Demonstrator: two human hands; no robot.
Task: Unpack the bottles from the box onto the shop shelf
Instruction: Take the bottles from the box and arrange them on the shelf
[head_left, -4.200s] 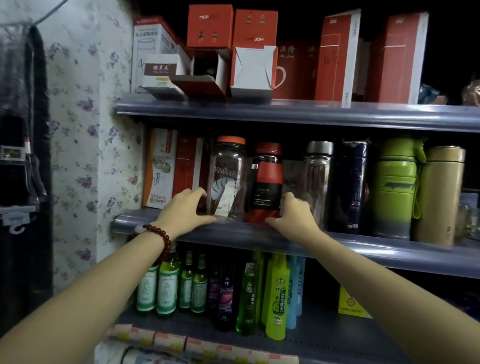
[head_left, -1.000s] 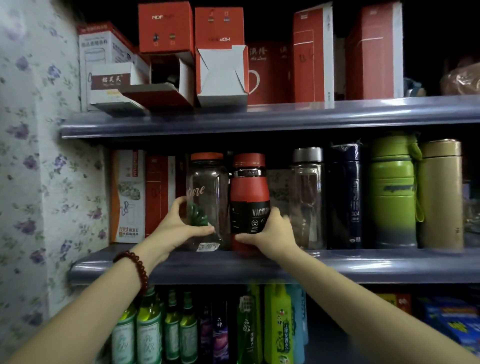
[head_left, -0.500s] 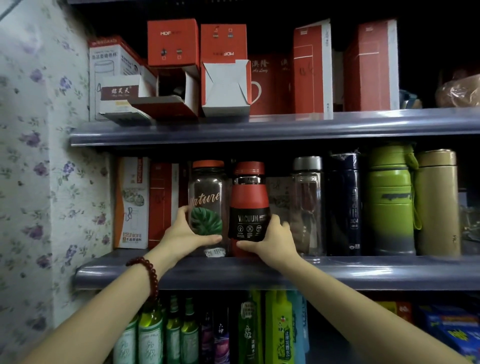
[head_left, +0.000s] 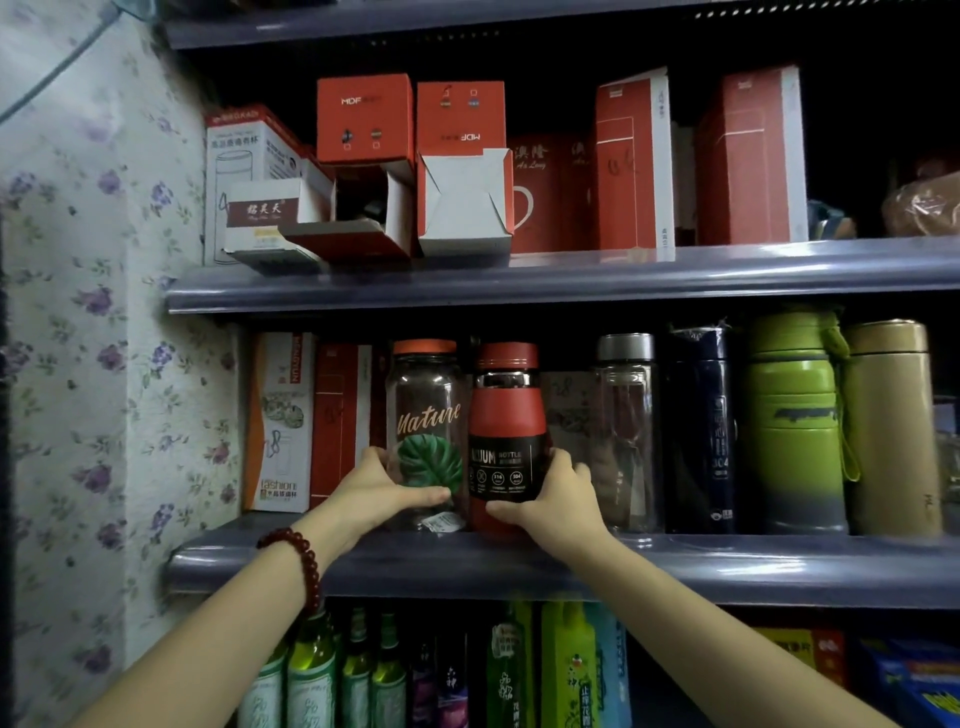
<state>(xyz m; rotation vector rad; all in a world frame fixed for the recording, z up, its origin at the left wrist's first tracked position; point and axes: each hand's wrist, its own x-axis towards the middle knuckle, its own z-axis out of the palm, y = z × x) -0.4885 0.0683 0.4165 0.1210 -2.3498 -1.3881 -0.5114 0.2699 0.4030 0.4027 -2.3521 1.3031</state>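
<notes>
Middle shelf (head_left: 675, 564), left part: two bottles stand upright side by side, touching or very nearly so. Left hand (head_left: 376, 488) is wrapped round the lower body of the clear bottle (head_left: 426, 415), thumb lying across the front under the green leaf print, fingers curled round its left side. Right hand (head_left: 553, 501) grips the base of the red bottle (head_left: 508, 415), thumb along the front bottom edge, fingers round the right side against the black label band. Both bottles appear to rest on the shelf, not lifted. The clear one looks empty, so probably light; walls look hard and smooth, glass or rigid plastic, cannot tell which, so treat as breakable and slick. A price tag (head_left: 440, 521) hangs loose at its foot and might snag. The red one looks like an insulated flask, likely heavier and stiffer, its coating seeming matt and less slippery. Low grips suit sliding or turning on the shelf; for lifting, mid-body would be steadier, since both are tall and could tip. Close neighbour to the right: a clear steel-capped bottle (head_left: 626, 431), easily knocked.
</notes>
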